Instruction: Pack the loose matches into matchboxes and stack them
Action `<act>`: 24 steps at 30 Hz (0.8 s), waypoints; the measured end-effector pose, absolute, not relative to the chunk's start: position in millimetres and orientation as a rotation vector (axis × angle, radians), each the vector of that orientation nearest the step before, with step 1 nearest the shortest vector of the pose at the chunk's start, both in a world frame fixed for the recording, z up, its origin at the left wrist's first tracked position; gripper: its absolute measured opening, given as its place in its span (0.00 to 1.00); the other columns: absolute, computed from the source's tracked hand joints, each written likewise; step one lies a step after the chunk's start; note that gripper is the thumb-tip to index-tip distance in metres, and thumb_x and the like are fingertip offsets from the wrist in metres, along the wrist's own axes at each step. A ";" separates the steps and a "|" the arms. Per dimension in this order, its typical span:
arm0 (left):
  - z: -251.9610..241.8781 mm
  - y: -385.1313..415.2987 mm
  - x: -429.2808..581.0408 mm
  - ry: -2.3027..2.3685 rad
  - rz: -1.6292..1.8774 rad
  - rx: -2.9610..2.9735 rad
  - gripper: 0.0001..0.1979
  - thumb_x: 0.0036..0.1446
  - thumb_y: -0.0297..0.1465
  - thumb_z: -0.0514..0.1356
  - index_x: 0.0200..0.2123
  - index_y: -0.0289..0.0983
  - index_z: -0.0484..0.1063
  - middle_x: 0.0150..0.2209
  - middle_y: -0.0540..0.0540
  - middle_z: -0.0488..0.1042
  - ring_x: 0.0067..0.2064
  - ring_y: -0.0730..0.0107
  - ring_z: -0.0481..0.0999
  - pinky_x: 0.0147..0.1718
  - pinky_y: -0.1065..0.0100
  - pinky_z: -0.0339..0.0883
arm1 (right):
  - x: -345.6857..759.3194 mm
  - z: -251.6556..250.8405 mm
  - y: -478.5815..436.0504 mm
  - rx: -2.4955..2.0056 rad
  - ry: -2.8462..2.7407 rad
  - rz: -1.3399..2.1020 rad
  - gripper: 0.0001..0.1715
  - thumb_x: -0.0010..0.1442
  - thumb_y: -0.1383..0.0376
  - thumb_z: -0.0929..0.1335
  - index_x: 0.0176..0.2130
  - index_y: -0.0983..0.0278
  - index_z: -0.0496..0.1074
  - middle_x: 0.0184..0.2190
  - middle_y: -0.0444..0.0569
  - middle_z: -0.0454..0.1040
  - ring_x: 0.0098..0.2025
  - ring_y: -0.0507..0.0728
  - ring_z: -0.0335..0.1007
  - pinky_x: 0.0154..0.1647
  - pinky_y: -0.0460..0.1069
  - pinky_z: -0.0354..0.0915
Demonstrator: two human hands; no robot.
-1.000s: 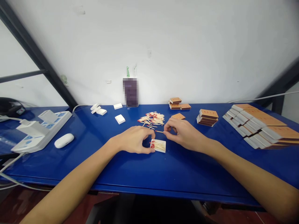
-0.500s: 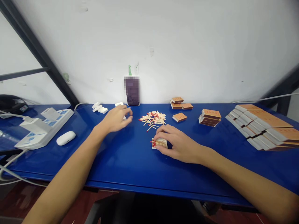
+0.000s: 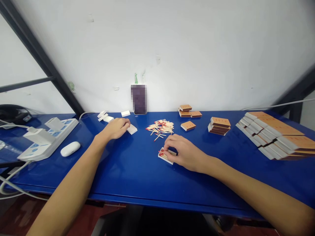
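Note:
My right hand (image 3: pixel 184 151) rests on a white matchbox tray (image 3: pixel 164 155) filled with red-tipped matches, its fingers curled over the tray and gripping it on the blue table (image 3: pixel 137 170). My left hand (image 3: pixel 115 127) lies further back and to the left, fingers closed round a small white box sleeve (image 3: pixel 132 129). A loose pile of matches (image 3: pixel 160 126) lies between and behind the two hands.
Orange matchboxes lie singly (image 3: pixel 188 126) and in small stacks (image 3: pixel 219 125) at the back right, with a long row of boxes (image 3: pixel 273 132) far right. More white sleeves (image 3: pixel 105 116), a power strip (image 3: pixel 44 137), a white earbud case (image 3: pixel 70 148) and cables sit at left. A blurred card (image 3: pixel 138 99) leans on the wall.
My left hand left the tray, reached back left and closed on a white sleeve. My right hand dropped from holding a single match onto the filled tray.

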State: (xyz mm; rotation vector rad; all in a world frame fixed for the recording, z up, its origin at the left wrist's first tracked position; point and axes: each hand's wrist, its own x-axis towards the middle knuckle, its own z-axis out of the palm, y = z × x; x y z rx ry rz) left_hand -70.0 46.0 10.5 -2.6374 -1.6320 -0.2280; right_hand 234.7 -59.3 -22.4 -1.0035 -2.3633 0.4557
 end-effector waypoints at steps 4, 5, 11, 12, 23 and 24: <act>15.6 41.0 -64.9 -1.666 -0.269 -2.552 0.18 0.62 0.36 0.45 0.32 0.37 0.72 0.31 0.44 0.75 0.34 0.58 0.73 0.32 0.63 0.61 | 235.7 -20.6 -61.3 -1.033 -2.372 0.374 0.09 0.62 0.63 0.67 0.30 0.62 0.70 0.34 0.48 0.74 0.39 0.56 0.68 0.42 0.53 0.62; 17.1 38.7 -62.0 -1.647 -0.307 -2.540 0.17 0.62 0.36 0.45 0.33 0.37 0.72 0.32 0.43 0.76 0.36 0.57 0.73 0.33 0.63 0.61 | 235.2 -19.8 -62.1 -1.041 -2.369 0.367 0.10 0.63 0.62 0.67 0.29 0.62 0.70 0.34 0.48 0.74 0.39 0.56 0.68 0.41 0.53 0.62; 22.7 9.3 -22.9 -1.136 -0.548 -2.826 0.12 0.60 0.34 0.51 0.36 0.36 0.73 0.36 0.45 0.76 0.40 0.62 0.72 0.42 0.62 0.64 | 232.9 -13.3 -69.1 -1.123 -2.391 0.266 0.12 0.62 0.57 0.67 0.32 0.62 0.70 0.35 0.49 0.74 0.38 0.57 0.68 0.41 0.53 0.61; 22.6 2.6 -14.6 -1.080 -0.540 -2.871 0.12 0.60 0.34 0.52 0.36 0.36 0.73 0.34 0.45 0.75 0.39 0.63 0.71 0.41 0.62 0.64 | 232.9 -12.5 -70.7 -1.143 -2.408 0.239 0.12 0.60 0.55 0.69 0.33 0.62 0.70 0.35 0.49 0.74 0.38 0.58 0.68 0.41 0.54 0.61; 5.5 -21.7 18.6 -0.923 -0.442 -3.404 0.14 0.54 0.41 0.65 0.29 0.35 0.70 0.26 0.52 0.71 0.27 0.75 0.66 0.28 0.70 0.59 | 236.2 -16.0 -71.5 -0.957 -2.479 0.324 0.16 0.55 0.67 0.69 0.44 0.60 0.65 0.39 0.47 0.75 0.40 0.58 0.68 0.42 0.52 0.60; 3.2 -20.5 19.1 -0.943 -0.445 -3.403 0.16 0.55 0.42 0.64 0.28 0.35 0.70 0.25 0.52 0.70 0.26 0.76 0.65 0.27 0.71 0.58 | 236.3 -15.8 -71.9 -0.938 -2.484 0.344 0.16 0.55 0.67 0.68 0.44 0.60 0.65 0.39 0.47 0.75 0.41 0.58 0.68 0.42 0.52 0.60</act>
